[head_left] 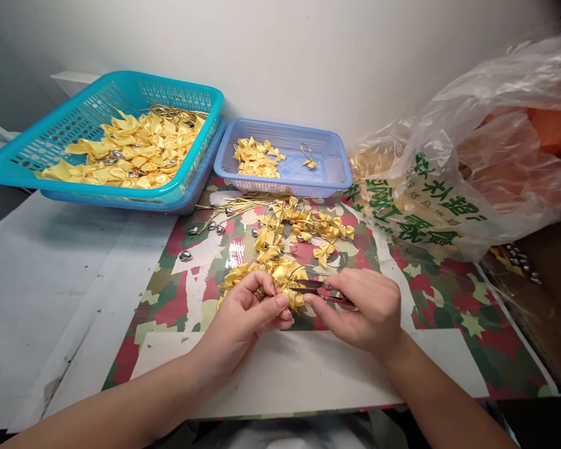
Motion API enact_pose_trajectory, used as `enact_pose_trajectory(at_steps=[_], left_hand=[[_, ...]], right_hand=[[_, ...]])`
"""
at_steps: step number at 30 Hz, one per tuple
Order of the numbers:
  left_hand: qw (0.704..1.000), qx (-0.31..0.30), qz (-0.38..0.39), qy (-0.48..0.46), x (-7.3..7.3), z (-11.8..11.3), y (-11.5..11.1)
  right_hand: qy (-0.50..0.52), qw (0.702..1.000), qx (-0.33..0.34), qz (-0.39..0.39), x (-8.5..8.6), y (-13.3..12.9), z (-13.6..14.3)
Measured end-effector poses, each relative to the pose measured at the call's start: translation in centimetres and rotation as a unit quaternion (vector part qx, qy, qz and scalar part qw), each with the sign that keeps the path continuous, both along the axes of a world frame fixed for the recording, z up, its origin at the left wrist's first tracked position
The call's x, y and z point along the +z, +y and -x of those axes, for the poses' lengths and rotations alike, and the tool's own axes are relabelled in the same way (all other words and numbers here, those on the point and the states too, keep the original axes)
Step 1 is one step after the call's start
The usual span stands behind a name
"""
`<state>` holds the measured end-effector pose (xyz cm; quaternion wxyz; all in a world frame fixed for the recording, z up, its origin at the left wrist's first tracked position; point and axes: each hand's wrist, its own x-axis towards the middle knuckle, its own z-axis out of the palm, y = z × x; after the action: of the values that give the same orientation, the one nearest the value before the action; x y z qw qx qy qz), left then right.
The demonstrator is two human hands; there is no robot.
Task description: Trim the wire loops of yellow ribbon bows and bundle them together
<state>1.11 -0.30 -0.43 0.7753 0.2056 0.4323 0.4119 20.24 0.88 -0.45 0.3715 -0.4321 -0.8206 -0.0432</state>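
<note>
My left hand (257, 305) is closed in a pinch, thumb against fingertips, on a yellow ribbon bow (292, 274) with gold cord; the exact grip is partly hidden. In my right hand (364, 305) is a pair of dark snips (315, 287), gripped between thumb and fingers. Their tips point left and lie close to the cord by my left fingertips. Behind both hands, more yellow bows with gold cord loops (325, 252) are heaped on the camouflage-patterned sheet (477, 349). Loose silver bells (186, 255) and a bundle of gold cords (247, 202) lie farther back.
A turquoise basket (215, 100) full of yellow bows, bells and cords stands back left, stacked on a blue one. Beside it is a smaller blue basket (341, 159) with bows. A clear plastic bag (430, 181) with green lettering bulges at the right.
</note>
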Motion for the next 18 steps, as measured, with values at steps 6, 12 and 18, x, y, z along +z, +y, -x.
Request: enact_pose_trajectory(at_steps=[6,12,18], left_hand=[[1.000,0.005,0.003,0.003,0.13,-0.15,0.00],[1.000,0.008,0.008,0.003,0.19,-0.16,-0.01],[1.000,0.002,0.004,0.006,0.11,0.03,-0.09]], right_hand=[[0.009,1.000,0.015,0.009,-0.06,0.05,0.07],[0.013,1.000,0.007,0.017,-0.12,-0.03,0.10],[0.016,1.000,0.003,0.019,-0.09,0.01,0.08]])
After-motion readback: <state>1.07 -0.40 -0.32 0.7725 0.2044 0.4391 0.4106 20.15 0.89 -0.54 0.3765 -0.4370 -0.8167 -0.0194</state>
